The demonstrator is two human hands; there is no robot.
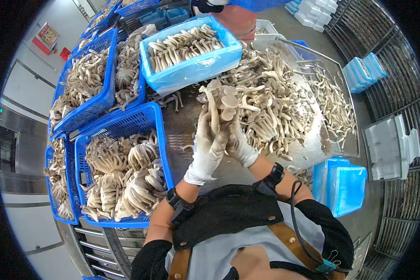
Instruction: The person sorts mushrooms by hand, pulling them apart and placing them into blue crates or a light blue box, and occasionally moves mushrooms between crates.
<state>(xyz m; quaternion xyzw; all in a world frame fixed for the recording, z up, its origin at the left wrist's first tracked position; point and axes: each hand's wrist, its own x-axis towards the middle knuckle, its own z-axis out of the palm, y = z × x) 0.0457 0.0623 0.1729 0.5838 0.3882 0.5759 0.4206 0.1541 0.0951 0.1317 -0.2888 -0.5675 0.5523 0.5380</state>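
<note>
Both my hands wear dirty white gloves and meet over the metal table (182,130). My left hand (206,147) and my right hand (238,142) together grip a cluster of pale long-stemmed mushrooms (221,102) by its base, caps pointing away from me. Just beyond and to the right lies a large loose heap of the same mushrooms (270,107). A blue crate lined with plastic (191,70), filled with trimmed mushrooms, stands straight ahead.
Blue mesh baskets of mushroom clumps stand at my left (121,172) and farther back (84,84). Another person's arm (235,18) shows behind the lined crate. Stacked blue crates (343,184) sit low at right, white foam trays (392,144) beyond.
</note>
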